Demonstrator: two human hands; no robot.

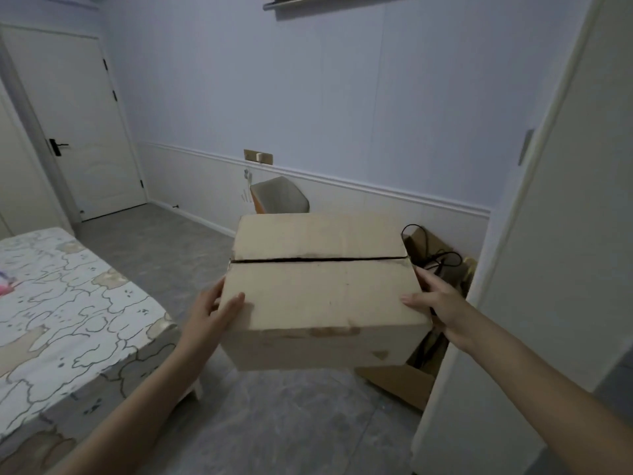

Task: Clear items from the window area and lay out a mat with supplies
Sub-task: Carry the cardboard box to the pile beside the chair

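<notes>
The box (322, 289) is shut, so its contents are hidden. The left hand (212, 313) is partly covered by the box's side, only the thumb lying on top; the fingers of the right hand (435, 303) are partly lost behind the far corner. An open carton (411, 378) and cable (442, 258) are half concealed behind the box. The chair (279, 197) is seen only above it. The bed (68, 320) is cut by the left edge, and a shelf (329, 0) by the top.

There is one camera, up on the person's head. It looks forward and down into a room. The cardboard box (322, 289) is close in front. The door (73, 121) is far off at the left, across the floor (274, 423).
</notes>
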